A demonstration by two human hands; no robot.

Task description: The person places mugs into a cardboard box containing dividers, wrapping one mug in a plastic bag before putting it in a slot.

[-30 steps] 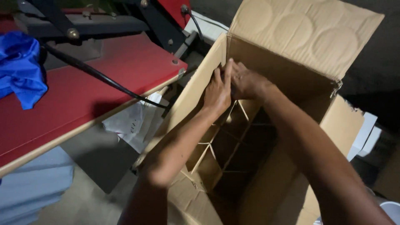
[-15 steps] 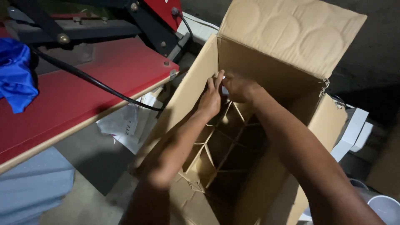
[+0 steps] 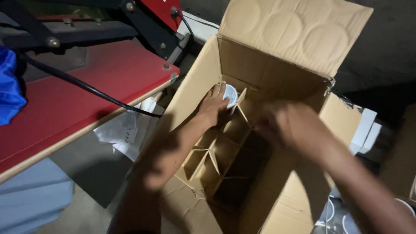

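Our left hand (image 3: 213, 107) curls around a white mug (image 3: 230, 94) in the box's (image 3: 195, 89) far corner cell. Right hand (image 3: 284, 125) blurred; we cannot tell its state. Mug looks fragile, smooth; best gripped round the body.

- A dim grey floor (image 3: 82, 167) carried an open cardboard box (image 3: 195, 91) with divider cells.
- Crumpled white paper (image 3: 125, 130) lay on it beside the box.
- A red table top (image 3: 86, 86) bore a black cable (image 3: 82, 84) and blue cloth (image 3: 8, 86).

Head-worn view, steeply down, close over the open cardboard box (image 3: 277, 86) (single camera)
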